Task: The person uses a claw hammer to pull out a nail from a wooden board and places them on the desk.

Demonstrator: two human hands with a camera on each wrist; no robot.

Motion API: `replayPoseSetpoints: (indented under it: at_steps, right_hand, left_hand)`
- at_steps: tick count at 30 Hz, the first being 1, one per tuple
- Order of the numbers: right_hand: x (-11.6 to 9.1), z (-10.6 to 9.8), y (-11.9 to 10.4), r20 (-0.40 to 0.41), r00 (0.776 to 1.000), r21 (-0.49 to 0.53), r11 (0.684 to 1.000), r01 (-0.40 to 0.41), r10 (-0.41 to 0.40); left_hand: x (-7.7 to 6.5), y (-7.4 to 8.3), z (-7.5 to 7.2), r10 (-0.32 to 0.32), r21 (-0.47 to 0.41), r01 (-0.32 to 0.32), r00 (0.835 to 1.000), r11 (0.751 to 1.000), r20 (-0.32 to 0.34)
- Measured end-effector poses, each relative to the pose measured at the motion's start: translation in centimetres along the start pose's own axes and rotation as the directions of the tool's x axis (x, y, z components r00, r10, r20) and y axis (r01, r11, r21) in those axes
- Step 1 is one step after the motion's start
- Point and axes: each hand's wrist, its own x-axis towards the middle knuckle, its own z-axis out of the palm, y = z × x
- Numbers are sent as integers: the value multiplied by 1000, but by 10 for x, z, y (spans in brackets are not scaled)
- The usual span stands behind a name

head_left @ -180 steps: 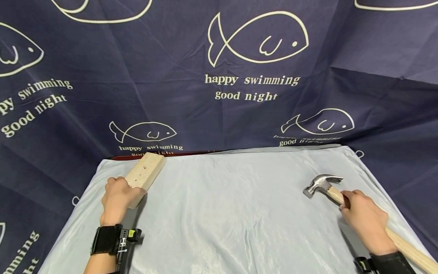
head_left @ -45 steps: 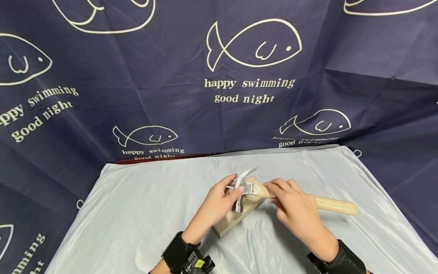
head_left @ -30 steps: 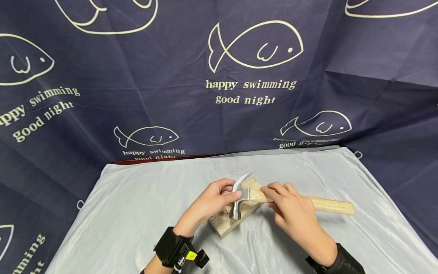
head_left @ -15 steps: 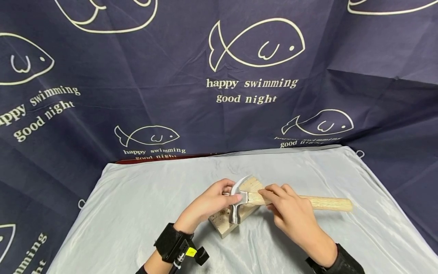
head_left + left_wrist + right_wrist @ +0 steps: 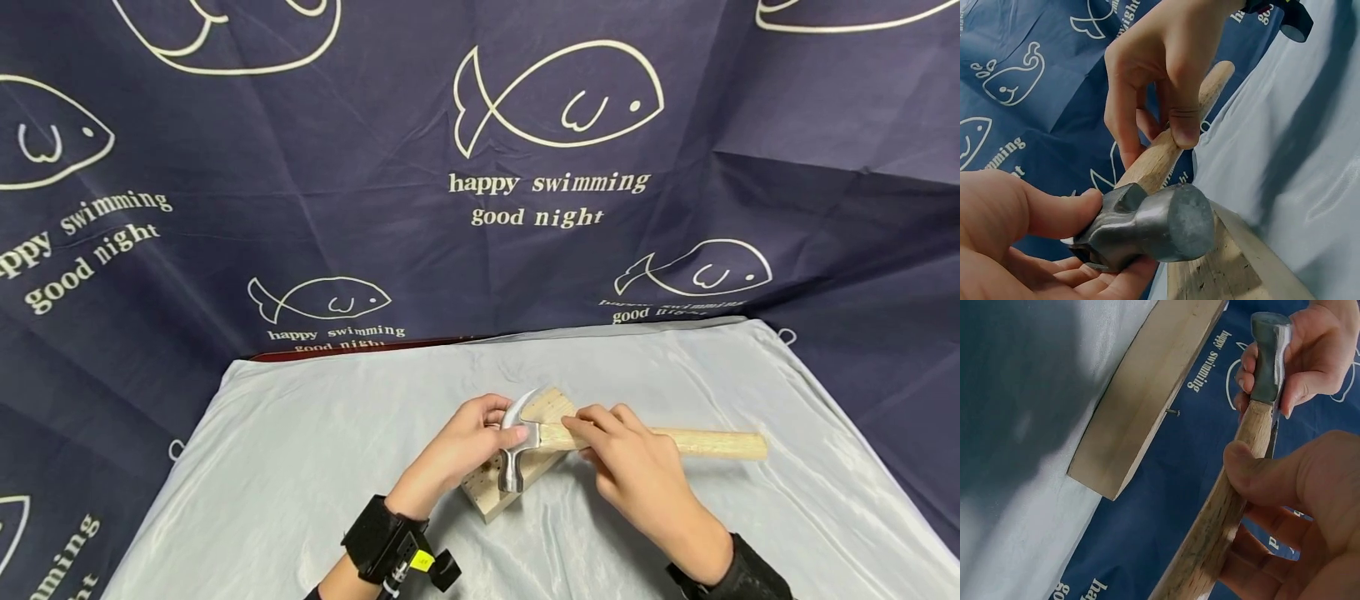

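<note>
A claw hammer lies crosswise over the middle of the table in the head view, its claw pointing away and its round face toward me. My left hand pinches the steel head between thumb and fingers. My right hand holds the pale wooden handle just behind the head, thumb and fingers to either side. Beneath the hammer, a wood block rests at a slant on the cloth, its top marked with small dark holes. From the block's face a nail sticks out in the right wrist view.
A pale satin cloth covers the table. Behind it and at both sides hangs a dark blue curtain with white fish and lettering. A dark red edge shows at the table's back left.
Earlier my left hand held the block at the left and my right hand the hammer at the right. Both came to the middle; my left hand released the block and took the hammer head, lately lowered slightly.
</note>
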Motion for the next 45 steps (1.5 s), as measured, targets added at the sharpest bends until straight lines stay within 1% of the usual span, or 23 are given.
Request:
replayPoseSetpoints:
  at_steps: [5, 7, 13, 15, 20, 23, 27, 33, 37, 45]
  right_hand:
    - [-1, 1, 3, -18, 1000, 4, 1000, -17, 17]
    - [-1, 1, 4, -30, 999, 2, 1000, -16, 16]
    - [-2, 2, 6, -58, 998, 22, 1000, 7, -5]
    - [-2, 3, 7, -71, 997, 30, 999, 17, -15]
    - [-3, 4, 8, -94, 995, 45, 998, 49, -44]
    - [-2, 4, 8, -92, 995, 58, 997, 51, -46]
    - [-3, 5, 7, -73, 997, 84, 996, 33, -27]
    - [-6, 4, 9, -58, 998, 144, 990, 4, 4]
    - [-7, 4, 11, -58, 998, 161, 987, -4, 14]
    - [-12, -2, 17, -109, 994, 165, 986, -7, 25]
  left_hand:
    - [1, -1, 3, 30, -13, -31, 999, 999, -27]
    - [2, -2, 5, 42, -27, -43, 998, 999, -49]
    - [1, -8, 12, 37, -128, -52, 993, 990, -114]
    - [1, -9, 13, 35, -146, -54, 991, 988, -129]
    - [1, -11, 13, 44, -159, -68, 988, 985, -150]
    - [0, -12, 13, 46, -163, -74, 984, 984, -171]
    - [-2, -13, 14, 43, -166, -77, 979, 983, -201]
    - [0, -16, 15, 33, -185, -74, 976, 980, -217]
    - [0, -16, 15, 39, -190, -85, 971, 978, -234]
    - [-1, -19, 13, 38, -235, -106, 961, 966, -275]
